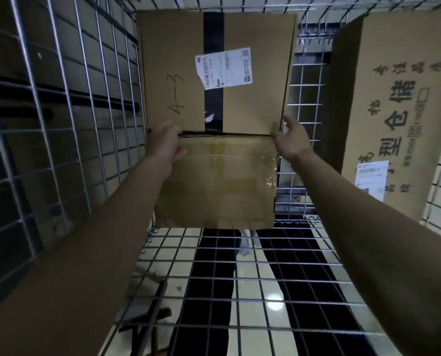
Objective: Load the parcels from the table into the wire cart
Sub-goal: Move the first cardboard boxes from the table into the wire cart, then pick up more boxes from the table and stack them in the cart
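Note:
I am looking down into the wire cart (60, 140). A cardboard parcel (214, 80) marked "4-3", with black tape and a white label, stands at the far end. Its near face (219, 186), covered in clear tape, points toward me. My left hand (164, 145) grips the parcel's near left top corner, fingers curled over the edge. My right hand (289, 140) touches the near right top corner with fingers spread and relaxed. A second, larger printed parcel (394, 116) leans against the cart's right wall.
The cart's wire floor (240, 291) stretches toward me, with a tiled floor and dark stripes showing beneath it. Wire walls close in on the left (29, 176) and at the far end (307, 104). A narrow gap separates the two parcels.

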